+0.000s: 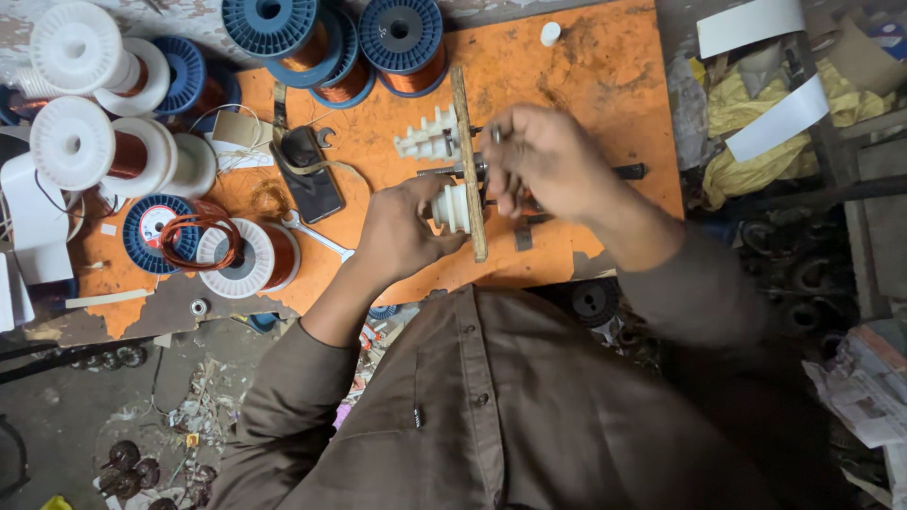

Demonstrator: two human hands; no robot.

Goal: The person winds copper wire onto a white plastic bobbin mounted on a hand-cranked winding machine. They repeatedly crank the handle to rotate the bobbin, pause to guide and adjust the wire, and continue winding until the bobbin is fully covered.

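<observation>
Closely, both hands worked a white ribbed former [452, 208] on a wooden strip [468, 161].
Left hand [402, 231] gripped the former; right hand [539, 161] pinched a small, hidden metal part.

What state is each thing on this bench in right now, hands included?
left hand: gripping the white stepped former.
right hand: closed on the metal shaft.
wooden strip: upright across the shaft.
spare white former: lying loose on the orange board.
copper wire spools: wound, standing on end.
loose wire coil: off its spool.
phone: flat, screen dark.
spanner: lying unused.
</observation>
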